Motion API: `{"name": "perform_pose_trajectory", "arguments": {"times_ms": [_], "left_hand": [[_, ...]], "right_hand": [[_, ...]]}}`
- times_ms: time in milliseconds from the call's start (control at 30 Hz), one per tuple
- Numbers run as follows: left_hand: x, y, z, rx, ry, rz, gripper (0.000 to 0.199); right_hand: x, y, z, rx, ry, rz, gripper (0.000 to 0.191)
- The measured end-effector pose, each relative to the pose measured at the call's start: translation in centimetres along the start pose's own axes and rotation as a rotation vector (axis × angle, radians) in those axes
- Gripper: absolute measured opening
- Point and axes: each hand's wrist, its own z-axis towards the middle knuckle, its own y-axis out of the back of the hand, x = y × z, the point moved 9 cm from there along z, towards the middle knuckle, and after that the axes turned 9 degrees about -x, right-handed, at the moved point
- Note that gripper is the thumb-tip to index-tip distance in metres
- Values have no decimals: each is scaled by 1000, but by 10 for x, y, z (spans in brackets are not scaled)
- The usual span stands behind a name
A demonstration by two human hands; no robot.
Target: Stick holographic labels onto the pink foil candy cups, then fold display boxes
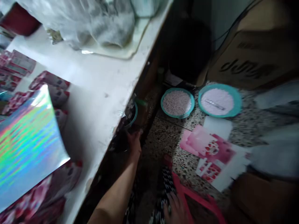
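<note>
Teal-rimmed bowl (136, 113) under the table's (100, 90) edge, by my left hand (134, 141).
Tucked in so close, it could snag that edge and tip; whether I've gripped it, I can't tell. My right hand (174, 205) lies loose on patterned cloth (167, 180). I count one bowl here, two teal basins (237, 100) on the floor (161, 135), one shiny sheet (32, 149).

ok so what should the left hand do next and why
Probably grip the teal-rimmed container beside the white table: the left hand is right by its rim, though blur and shadow hide whether they touch. The right hand is farther off, so the left seems better placed.
</note>
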Motion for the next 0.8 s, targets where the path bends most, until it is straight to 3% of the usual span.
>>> {"name": "perform_pose_trajectory", "arguments": {"times_ms": [100,200,233,300,367,467,567,633,733,800], "left_hand": [[-46,8,-105,203,311,-228,98],[-114,17,-180,441,464,-329,105],[-134,23,-195,483,477,-345,106],[-168,36,-213,524,472,-366,105],[-189,50,-223,537,445,-370,104],[-206,70,-236,579,397,-318,105],[-214,91,-251,647,371,-261,103],[-222,107,-258,645,368,-273,102],[-244,137,-261,556,335,-357,105],[-260,162,-260,466,334,-436,102]], "right_hand": [[38,32,25,143,-79,182,47],[122,113,61,88,-80,540,54],[158,142,71,81,-23,663,56],[223,182,76,199,92,768,52],[257,205,66,265,94,786,41],[254,212,35,295,-87,860,35],[239,198,-3,424,-304,1000,38],[242,194,-19,518,-358,1059,38],[271,202,-28,565,-254,1057,35],[304,211,-35,564,-53,962,34]]}}
